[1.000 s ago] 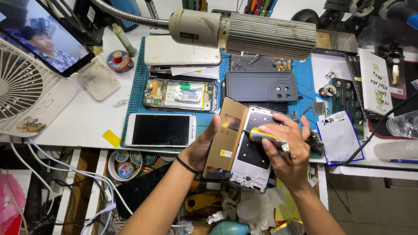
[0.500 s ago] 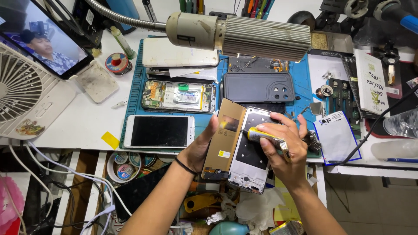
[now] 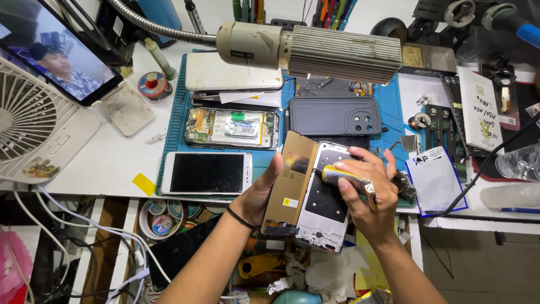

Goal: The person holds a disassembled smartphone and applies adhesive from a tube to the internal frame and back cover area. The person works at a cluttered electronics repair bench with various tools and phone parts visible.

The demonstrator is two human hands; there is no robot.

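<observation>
You are holding an opened phone frame [image 3: 323, 209] just in front of the bench edge, with its brown battery panel [image 3: 289, 183] hinged up beside it. Your left hand [image 3: 260, 191] is cupping the panel from the side, fingers wrapped loosely round its edge. Your right hand [image 3: 368, 194] is pinching a small yellow glue tube [image 3: 344, 176] tightly, its tip resting against the frame's top. Behind them, on the blue mat [image 3: 174, 121], a white phone [image 3: 207, 173] and a dark phone case [image 3: 336, 116] are lying under the lamp [image 3: 312, 50].
</observation>
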